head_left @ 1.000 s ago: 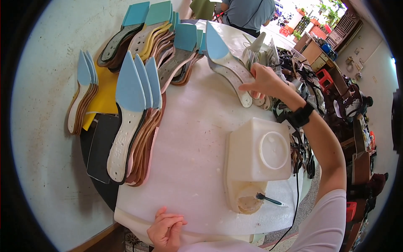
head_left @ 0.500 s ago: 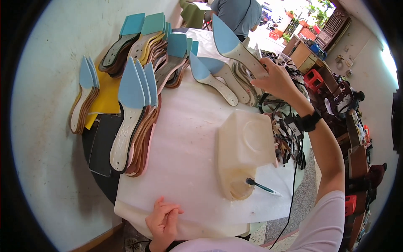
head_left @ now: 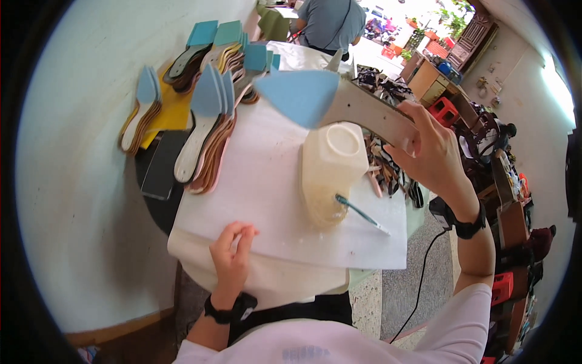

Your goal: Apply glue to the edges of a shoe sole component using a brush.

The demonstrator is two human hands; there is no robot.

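OP: In the rm rn. Biggest first: pale wall [head_left: 115, 194] on the left, then the table [head_left: 267, 182], white cover, worker [head_left: 339, 343] at the near side.

B: Anyone else abt?

OP: Yep, person in a grey shirt [head_left: 330, 24] beyond the far end, back to us.

B: K, & what's on the table?

OP: Going down in size: messy heap of straps [head_left: 391, 173], mostly dark, along the right edge. Then teal-tipped stacks [head_left: 201, 34] far left, a fat blue-tipped stack [head_left: 205, 100] in front of those, & a slimmer blue-tipped stack [head_left: 145, 91] closer to the wall.

B: Middle?

OP: Milky plastic jug [head_left: 332, 164], a bit R of centre.

B: What's the worker got?

OP: One insole [head_left: 354, 106], light-blue pointy toe, greyish body w/ small holes. It's up in the air over the table, toe aimed left.

B: Grip?

OP: Right hand [head_left: 433, 148] has thumb & fingers closed on the insole's other end. Left hand [head_left: 233, 255] is by the near edge, fingers loosely curled, part open, nothing in it afaict. Can't tell if it's touching the cover.

B: Smallest?

OP: Lil brush [head_left: 362, 213], dark head at the jug's near end, pale handle end poking out to the right.
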